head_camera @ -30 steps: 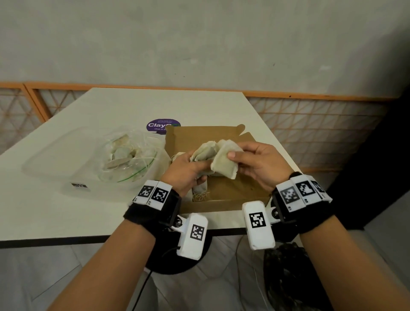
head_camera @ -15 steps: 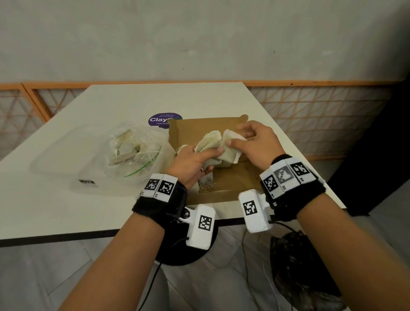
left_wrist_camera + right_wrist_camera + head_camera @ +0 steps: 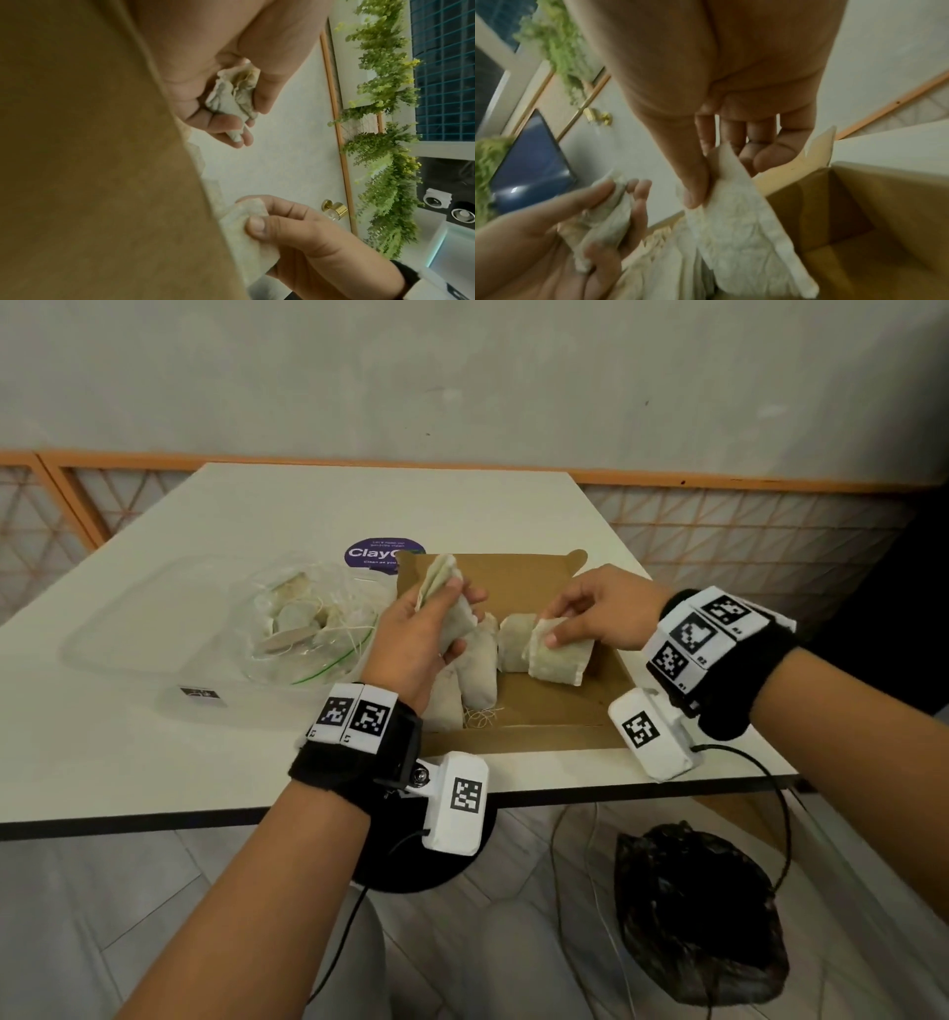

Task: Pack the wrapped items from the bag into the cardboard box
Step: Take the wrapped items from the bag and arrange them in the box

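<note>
Gripping a bunch of paper sachets [image 3: 445,608] upright, the left hand [image 3: 411,649] hangs over the cardboard box [image 3: 544,706], with the clear plastic bag [image 3: 308,629] of more sachets to its left. The right hand [image 3: 595,613] pinches one sachet [image 3: 557,657] between thumb and fingers, low inside the box, just right of sachets already packed [image 3: 475,675].

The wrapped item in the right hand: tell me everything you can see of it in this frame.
The wrapped item is a flat, off-white pouch of crinkled, paper-like material with a crimped seam along its edge. The right hand pinches its upper end between thumb and fingers, so it hangs tilted over the open cardboard box, low among the other packed pouches. Whether its lower end already rests on the box floor cannot be told. The left hand holds a separate pouch, apart from it.
</note>
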Demonstrator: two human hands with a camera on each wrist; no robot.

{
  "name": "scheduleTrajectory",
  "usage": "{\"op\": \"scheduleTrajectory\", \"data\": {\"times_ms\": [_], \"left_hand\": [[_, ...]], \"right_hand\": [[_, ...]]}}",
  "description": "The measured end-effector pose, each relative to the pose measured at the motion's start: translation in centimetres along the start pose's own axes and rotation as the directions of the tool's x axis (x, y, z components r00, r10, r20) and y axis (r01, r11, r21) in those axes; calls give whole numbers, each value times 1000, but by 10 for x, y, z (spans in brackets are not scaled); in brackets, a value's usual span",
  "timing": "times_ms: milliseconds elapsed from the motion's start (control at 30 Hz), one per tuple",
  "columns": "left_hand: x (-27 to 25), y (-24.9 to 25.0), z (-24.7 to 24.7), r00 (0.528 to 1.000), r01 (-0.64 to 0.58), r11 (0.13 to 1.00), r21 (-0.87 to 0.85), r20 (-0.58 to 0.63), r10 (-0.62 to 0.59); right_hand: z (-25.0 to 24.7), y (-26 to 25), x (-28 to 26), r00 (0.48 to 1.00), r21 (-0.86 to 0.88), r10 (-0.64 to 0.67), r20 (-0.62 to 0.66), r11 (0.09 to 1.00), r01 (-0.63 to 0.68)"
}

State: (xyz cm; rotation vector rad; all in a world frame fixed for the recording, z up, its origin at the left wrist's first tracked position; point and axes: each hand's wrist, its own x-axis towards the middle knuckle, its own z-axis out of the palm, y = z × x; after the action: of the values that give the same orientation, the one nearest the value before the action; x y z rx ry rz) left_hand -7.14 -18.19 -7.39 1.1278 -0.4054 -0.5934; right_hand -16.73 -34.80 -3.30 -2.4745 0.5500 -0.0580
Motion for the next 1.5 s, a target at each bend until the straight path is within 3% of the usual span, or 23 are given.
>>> {"op": "scheduleTrajectory", "data": {"times_ms": [133, 300, 467, 600, 733, 967, 1167, 1400, 1500], "left_hand": [[-1, -3, -1, 1000, -4, 1000, 11, 15, 3], [0, -3, -2, 1000, -14, 1000, 3, 16, 14], [3, -8, -3, 999, -18, 999, 43, 27, 17], [6, -11, -3, 999, -6, 996, 92, 50, 1], [5, -11, 2, 997, 38, 993, 112, 68, -46], [3, -8, 3, 993, 73, 982, 172, 75, -87], [3, -11, -2, 991, 22, 953, 301, 118, -60], [7, -14, -2, 998, 38, 955, 294, 43, -53], [9, -15, -1, 998, 37, 946, 321, 36, -51]], "right_hand": [[0, -12, -1, 991, -42, -23, 135, 999, 28], [9, -18, 5, 978, -83, -24, 206, 996, 42], [5, -13, 11, 985, -147, 35, 170, 989, -10], [-5, -25, 1, 985, -181, -24, 173, 982, 56], [-18, -42, -5, 980, -90, -117, 163, 987, 133], [-16, -44, 0, 986, -210, -123, 116, 967, 146], [-12, -38, 4, 988, -253, -115, 100, 958, 137], [-4, -37, 2, 975, -299, -92, 201, 942, 151], [-5, -33, 2, 982, -314, -73, 171, 941, 125]]}}
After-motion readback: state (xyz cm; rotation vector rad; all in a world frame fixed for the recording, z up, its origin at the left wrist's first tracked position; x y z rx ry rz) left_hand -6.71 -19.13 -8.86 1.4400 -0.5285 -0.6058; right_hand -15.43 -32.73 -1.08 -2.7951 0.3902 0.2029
